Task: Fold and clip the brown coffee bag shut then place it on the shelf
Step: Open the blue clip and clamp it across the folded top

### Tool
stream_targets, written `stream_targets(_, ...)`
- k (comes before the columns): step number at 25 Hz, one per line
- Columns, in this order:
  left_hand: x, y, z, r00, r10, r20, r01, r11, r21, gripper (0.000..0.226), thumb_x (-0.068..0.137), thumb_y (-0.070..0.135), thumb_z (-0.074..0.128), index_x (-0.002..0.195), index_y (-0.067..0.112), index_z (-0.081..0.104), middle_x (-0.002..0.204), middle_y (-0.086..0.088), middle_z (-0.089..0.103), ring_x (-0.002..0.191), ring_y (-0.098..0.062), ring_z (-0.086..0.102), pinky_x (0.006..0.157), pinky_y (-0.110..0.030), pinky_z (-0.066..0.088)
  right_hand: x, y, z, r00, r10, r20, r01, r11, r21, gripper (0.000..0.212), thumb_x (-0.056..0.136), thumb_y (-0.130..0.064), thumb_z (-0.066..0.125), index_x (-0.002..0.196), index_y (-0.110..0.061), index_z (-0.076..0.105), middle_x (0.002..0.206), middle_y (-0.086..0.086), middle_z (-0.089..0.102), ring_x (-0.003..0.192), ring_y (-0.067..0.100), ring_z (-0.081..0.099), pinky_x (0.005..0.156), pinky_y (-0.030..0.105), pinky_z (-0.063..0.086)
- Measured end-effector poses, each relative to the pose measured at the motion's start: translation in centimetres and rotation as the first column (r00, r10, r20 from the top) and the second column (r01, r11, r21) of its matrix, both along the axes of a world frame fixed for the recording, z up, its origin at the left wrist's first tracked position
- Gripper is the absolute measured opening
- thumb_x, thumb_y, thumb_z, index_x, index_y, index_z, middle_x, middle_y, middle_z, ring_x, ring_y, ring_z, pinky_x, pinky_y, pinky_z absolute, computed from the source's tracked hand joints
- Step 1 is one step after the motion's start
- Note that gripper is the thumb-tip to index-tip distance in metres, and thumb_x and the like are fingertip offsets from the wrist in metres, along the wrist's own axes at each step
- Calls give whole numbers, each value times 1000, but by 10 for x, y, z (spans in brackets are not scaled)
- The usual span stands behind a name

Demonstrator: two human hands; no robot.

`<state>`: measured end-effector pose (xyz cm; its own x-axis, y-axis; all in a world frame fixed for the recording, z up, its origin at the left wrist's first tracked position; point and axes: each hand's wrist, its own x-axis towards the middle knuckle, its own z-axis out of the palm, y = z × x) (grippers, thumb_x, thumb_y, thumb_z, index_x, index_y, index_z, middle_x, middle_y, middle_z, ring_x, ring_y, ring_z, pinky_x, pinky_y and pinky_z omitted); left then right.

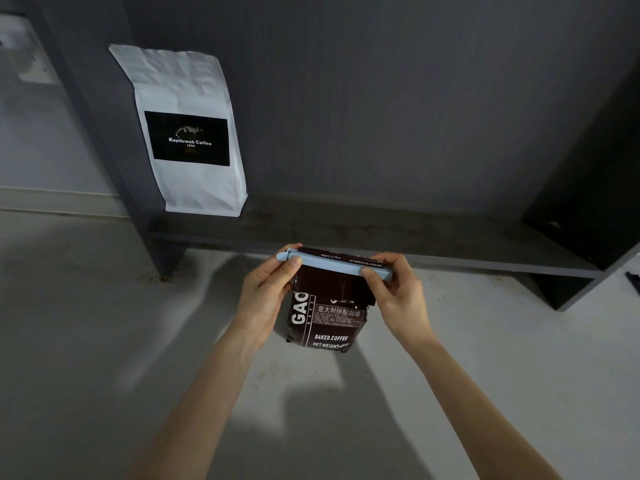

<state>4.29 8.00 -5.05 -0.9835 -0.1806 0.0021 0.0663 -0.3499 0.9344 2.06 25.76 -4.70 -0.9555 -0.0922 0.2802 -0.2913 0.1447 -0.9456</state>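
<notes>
The brown coffee bag (329, 313) with white lettering stands on the grey floor, just in front of the low dark shelf (381, 237). Its top is folded over. A long pale blue clip (332, 265) lies across the fold. My left hand (266, 289) pinches the clip's left end with thumb on top. My right hand (394, 292) pinches the clip's right end. Both hands also press the bag's upper corners.
A white coffee bag (187, 133) with a black label stands at the shelf's left end, leaning on the back panel. The shelf's left side panel (104, 133) and right side panel (588, 202) bound it. A pale wall and skirting are at far left.
</notes>
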Motion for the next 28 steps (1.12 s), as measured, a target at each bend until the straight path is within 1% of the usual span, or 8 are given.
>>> stream_targets(6, 2, 1, -3, 999, 22, -28, -25, 996, -84, 21, 81, 20, 56, 100, 28, 62, 84, 25, 72, 84, 4, 62, 92, -28, 44, -1, -1, -10, 999, -17, 45, 19, 998, -62, 24, 81, -18, 61, 88, -38, 50, 91, -1, 62, 88, 21, 63, 75, 33, 55)
stream_targets(9, 2, -2, -5, 1000, 14, -21, -16, 993, -117, 24, 74, 28, 60, 97, 34, 64, 90, 18, 72, 93, -2, 63, 94, -27, 44, 0, 2, -12, 997, -9, 75, 15, 997, -77, 17, 82, -18, 59, 90, -32, 53, 91, 0, 65, 84, 9, 64, 70, 20, 54)
stream_targets(12, 2, -3, -7, 1000, 15, -13, -16, 992, -124, 19, 81, 19, 57, 95, 31, 63, 88, 13, 71, 86, -1, 64, 90, -28, 46, -1, 2, -9, 996, -8, 92, 15, 997, -77, 13, 82, -16, 59, 90, -26, 55, 84, -4, 65, 71, -3, 63, 60, 11, 51)
stream_targets(17, 1, -4, -11, 1000, 5, -18, -8, 987, -160, 19, 77, 26, 59, 95, 32, 64, 87, 15, 73, 88, -3, 64, 91, -29, 45, -3, 4, -10, 996, -5, 88, 10, 998, -64, 13, 82, -17, 59, 92, -25, 55, 84, -5, 66, 74, 0, 64, 61, 12, 51)
stream_targets(22, 3, -4, -11, 999, -5, -37, 0, 991, -135, 30, 69, 34, 60, 99, 29, 62, 101, 4, 67, 102, -16, 61, 95, -34, 43, -5, 2, -11, 994, -16, 110, 24, 998, -66, 20, 82, -19, 60, 101, -18, 53, 86, 1, 65, 85, 18, 64, 71, 26, 53)
stream_targets(25, 3, -4, -14, 998, -28, -50, 17, 978, -206, 26, 78, 21, 60, 102, 30, 61, 105, 8, 66, 103, -7, 61, 90, -22, 46, -5, 4, -12, 989, 13, 149, 2, 995, -104, 17, 81, -17, 61, 96, -21, 54, 88, -3, 65, 84, 11, 64, 66, 17, 54)
stream_targets(26, 4, -3, -16, 998, -35, -54, 22, 973, -231, 28, 81, 15, 59, 106, 27, 59, 105, 11, 65, 100, 0, 61, 85, -15, 47, -5, 6, -14, 986, 28, 165, -11, 995, -104, 16, 81, -16, 61, 93, -24, 54, 89, -4, 65, 86, 12, 64, 70, 18, 54)
stream_targets(28, 5, -2, -23, 999, -26, -44, 14, 964, -264, 34, 83, 9, 56, 113, 25, 54, 103, 15, 63, 91, 11, 60, 75, -4, 45, -4, 10, -23, 979, 53, 196, -42, 997, -60, 19, 80, -15, 62, 91, -29, 55, 96, -3, 65, 99, 19, 62, 87, 29, 51)
